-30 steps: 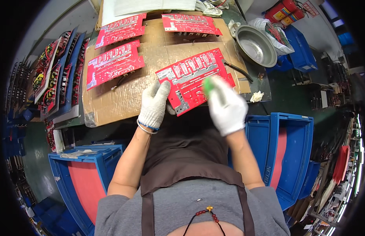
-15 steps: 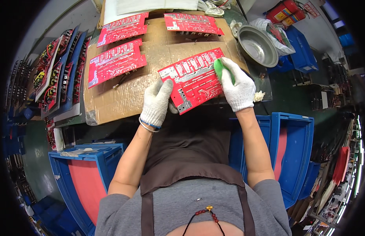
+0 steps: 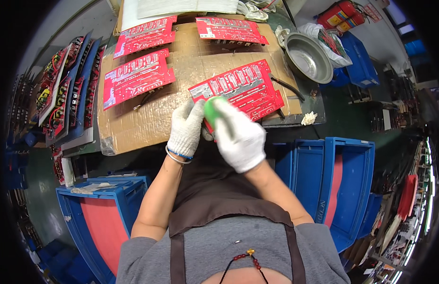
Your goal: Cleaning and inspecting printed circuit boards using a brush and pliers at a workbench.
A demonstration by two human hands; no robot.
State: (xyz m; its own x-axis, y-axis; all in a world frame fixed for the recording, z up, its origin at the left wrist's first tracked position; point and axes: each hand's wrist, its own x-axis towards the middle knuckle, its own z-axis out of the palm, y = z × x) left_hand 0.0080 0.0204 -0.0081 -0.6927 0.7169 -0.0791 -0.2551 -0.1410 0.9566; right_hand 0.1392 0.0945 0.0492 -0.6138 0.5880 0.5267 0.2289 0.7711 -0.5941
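A red circuit board (image 3: 252,90) with silvery solder tracks is tilted over the near right of the cardboard. Gripping its left edge is my left hand (image 3: 185,125), in a white knit glove, thumb on top and the other fingers partly beneath. My right hand (image 3: 240,137), gloved too and blurred by motion, is closed on a green brush-like tool (image 3: 212,109) whose exact kind is unclear. The green piece lies over the board's left part, close to my left thumb. A dark cable (image 3: 288,88) shows beyond the board's right edge.
Other red boards (image 3: 139,78) rest on the cardboard sheet (image 3: 134,125). A metal basin (image 3: 308,57) stands at the right, near a crumpled white wad (image 3: 309,118). Boards stand in a rack (image 3: 70,90) at the left. Blue crates (image 3: 349,189) flank me.
My right hand has swept left with the green tool, from the board's right edge to its left part. My left hand keeps its hold, and the board's right end is now uncovered.
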